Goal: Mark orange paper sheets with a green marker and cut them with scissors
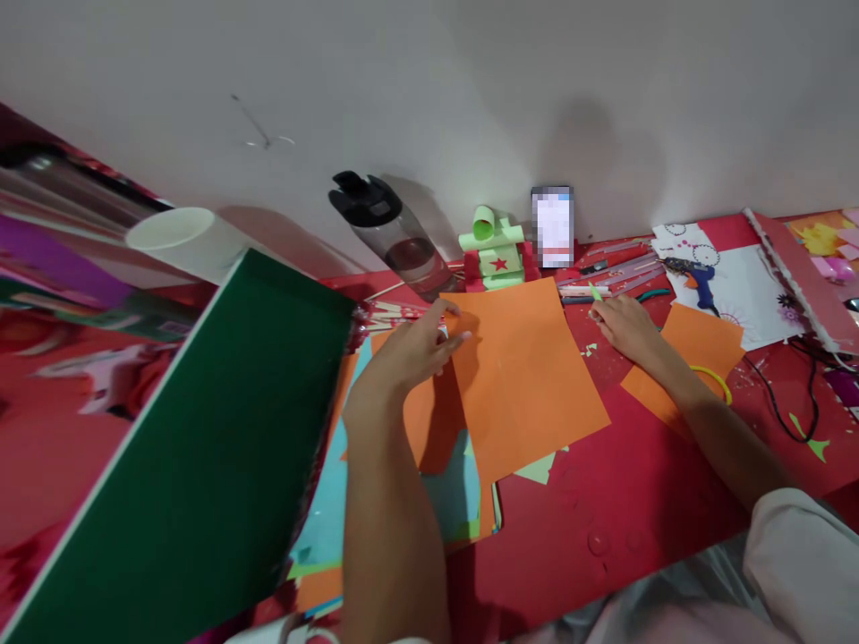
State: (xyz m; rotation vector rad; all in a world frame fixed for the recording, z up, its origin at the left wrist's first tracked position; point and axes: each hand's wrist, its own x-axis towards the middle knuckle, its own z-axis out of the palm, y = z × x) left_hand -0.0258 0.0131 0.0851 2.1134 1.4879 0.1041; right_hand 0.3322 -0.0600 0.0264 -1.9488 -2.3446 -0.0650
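While an orange sheet of paper [537, 371] lies across the middle of a red table [591, 523], its left side overlapping a stack of coloured paper [322, 528], a person's two bare hands work on either side of it. The sheet's far edge comes up close to a green paper figure [503, 262] bearing a red star; its right corner reaches over bare tabletop, where open room runs toward the person and across to the right forearm. On the left, the slanting edge of a dark green board [221, 429] and a water bottle [409, 246] crowd the space. The left hand [417, 347] is partly open, fingers loosely bent and parted at the sheet's upper left edge; whether the fingertips touch the paper cannot be told. The right hand [624, 324], apart from the sheet, has its fingers drawn together, pinching a small light-green piece [595, 292] near scattered tools. A second orange sheet [711, 340] lies by the right forearm, just short of a glue gun [701, 279].
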